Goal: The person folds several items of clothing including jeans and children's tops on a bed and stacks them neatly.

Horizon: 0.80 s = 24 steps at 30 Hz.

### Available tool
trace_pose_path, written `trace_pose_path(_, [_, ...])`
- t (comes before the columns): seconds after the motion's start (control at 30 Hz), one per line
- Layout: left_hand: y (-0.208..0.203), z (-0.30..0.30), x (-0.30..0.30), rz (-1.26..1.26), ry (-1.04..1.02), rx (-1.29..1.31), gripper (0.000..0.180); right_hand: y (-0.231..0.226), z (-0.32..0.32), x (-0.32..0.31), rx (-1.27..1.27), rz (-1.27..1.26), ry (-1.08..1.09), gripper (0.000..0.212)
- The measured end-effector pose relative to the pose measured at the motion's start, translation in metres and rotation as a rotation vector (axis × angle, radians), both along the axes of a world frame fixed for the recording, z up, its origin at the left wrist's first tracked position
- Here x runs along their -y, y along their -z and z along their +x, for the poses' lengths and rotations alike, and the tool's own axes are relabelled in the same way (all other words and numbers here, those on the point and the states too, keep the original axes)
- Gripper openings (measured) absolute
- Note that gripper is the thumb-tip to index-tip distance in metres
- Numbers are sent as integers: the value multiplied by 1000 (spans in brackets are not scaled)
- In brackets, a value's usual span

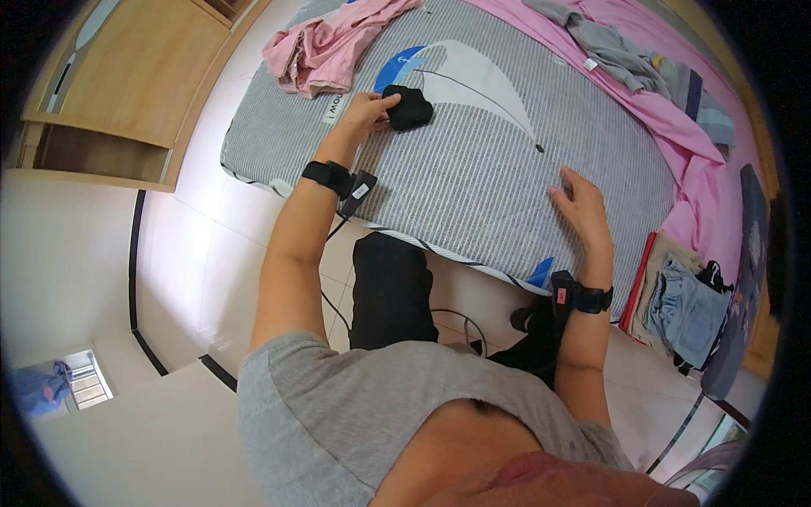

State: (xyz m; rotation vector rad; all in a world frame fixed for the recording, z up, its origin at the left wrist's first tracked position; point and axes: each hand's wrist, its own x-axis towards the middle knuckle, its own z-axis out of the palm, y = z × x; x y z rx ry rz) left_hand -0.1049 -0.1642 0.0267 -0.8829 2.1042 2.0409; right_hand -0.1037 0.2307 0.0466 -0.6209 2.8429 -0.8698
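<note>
Grey tee (338,406) nearest cam. L hand (368,115) pinches blk cloth (410,108) by its left edge, on/just over far-left striped mattress (473,190); long axis unclear. R hand (583,207) empty, fingers loosely spread, nearer, well right of cloth.

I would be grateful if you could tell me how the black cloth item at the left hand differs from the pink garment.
The black cloth item is a small, compact bundle; the pink garment is larger and loosely crumpled. The left hand pinches the black cloth item's edge, while neither hand touches the pink garment. Both look soft and appear over the striped bed cover.
</note>
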Motion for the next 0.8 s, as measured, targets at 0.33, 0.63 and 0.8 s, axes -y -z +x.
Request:
trace_pose_path(0.33, [-28, -22, -111, 343, 276, -74, 21, 2, 1, 19, 450, -757, 46, 58])
trace_pose_path(0.63, [-21, -12, -196, 332, 455, -83, 27, 12, -5, 14, 782, -1226, 205, 34])
trace_pose_path(0.8, [-6, -25, -121, 390, 127, -266, 39, -12, -24, -30, 362, -1319, 592, 29])
